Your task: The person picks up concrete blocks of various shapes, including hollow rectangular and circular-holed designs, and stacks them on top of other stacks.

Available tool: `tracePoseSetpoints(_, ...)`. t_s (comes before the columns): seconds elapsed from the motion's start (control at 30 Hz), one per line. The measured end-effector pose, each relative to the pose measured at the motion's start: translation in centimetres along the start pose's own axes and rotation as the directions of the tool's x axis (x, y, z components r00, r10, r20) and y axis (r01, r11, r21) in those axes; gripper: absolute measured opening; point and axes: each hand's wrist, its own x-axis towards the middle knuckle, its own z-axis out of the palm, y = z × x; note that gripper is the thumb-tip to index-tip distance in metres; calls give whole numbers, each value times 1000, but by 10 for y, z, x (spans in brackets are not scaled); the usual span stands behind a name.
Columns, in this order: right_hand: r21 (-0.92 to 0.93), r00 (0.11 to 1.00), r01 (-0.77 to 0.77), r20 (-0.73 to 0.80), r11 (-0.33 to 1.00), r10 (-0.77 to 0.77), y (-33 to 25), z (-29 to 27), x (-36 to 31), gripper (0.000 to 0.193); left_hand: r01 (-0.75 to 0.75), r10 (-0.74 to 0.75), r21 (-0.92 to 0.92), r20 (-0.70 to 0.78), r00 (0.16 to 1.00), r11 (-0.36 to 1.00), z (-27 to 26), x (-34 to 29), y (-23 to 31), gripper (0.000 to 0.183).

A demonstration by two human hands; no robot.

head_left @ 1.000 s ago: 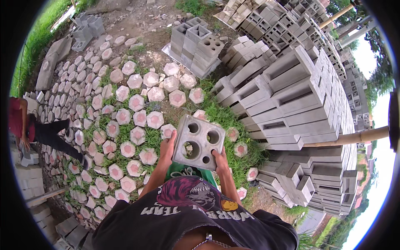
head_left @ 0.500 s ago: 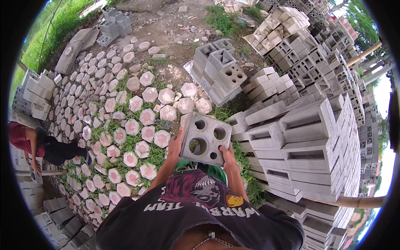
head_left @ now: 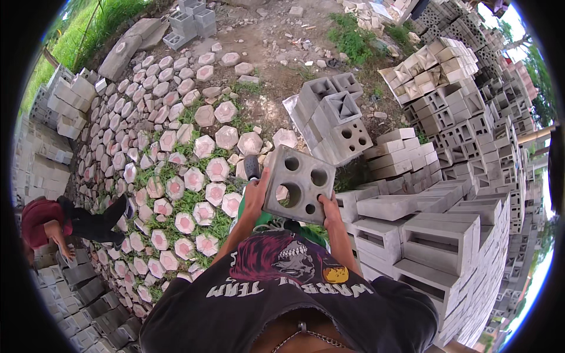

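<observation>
A grey concrete block with round holes of different sizes through its face is held in front of my body. My left hand grips its left edge. On the opposite edge my right hand is closed, with the thumb by the smallest hole. Just beyond the block, a low stack of grey blocks stands on the ground. Its nearest block has similar round holes in its face.
Tall stacks of hollow blocks rise close on my right. Hexagonal pavers with grass between them cover the ground to the left. A person in a dark red shirt bends over blocks at the far left. Another small block pile stands farther off.
The stack ahead and the pavers have shifted rightward in view. Both hands keep hold of the block, which is tilted slightly more. The person at left has bent lower.
</observation>
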Motion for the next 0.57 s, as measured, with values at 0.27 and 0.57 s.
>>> tracePoseSetpoints(0.27,59,988,-39,-146,997,47,-65,71,111,60,-61,19,326,130,991,943,32,137,128,100)
tracePoseSetpoints(0.57,123,966,-21,-255,992,52,-157,165,176,63,-89,-13,373,262,965,923,46,245,248,98)
